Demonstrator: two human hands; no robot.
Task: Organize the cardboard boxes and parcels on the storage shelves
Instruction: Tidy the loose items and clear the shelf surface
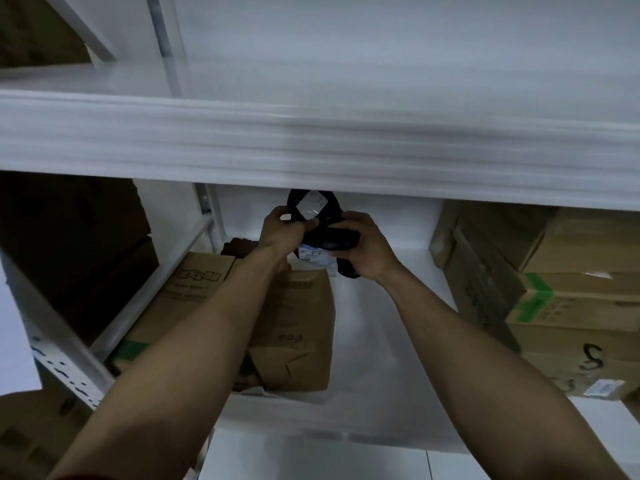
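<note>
Both my arms reach into the middle level of a white storage shelf (374, 341). My left hand (282, 230) and my right hand (369, 247) together grip a black plastic parcel (337, 235) with white labels, held in the air above the shelf floor near the back wall. Just below and to the left of it lies a brown cardboard box (298, 327), partly hidden by my left forearm. A second box with green print (180, 296) lies beside it on the left.
The blurred front beam of the upper shelf (311, 147) runs across just above my hands. Stacked cardboard boxes (571, 299) fill the right side. Dark boxes (79, 244) sit in the neighbouring bay at left, behind a perforated upright (65, 372).
</note>
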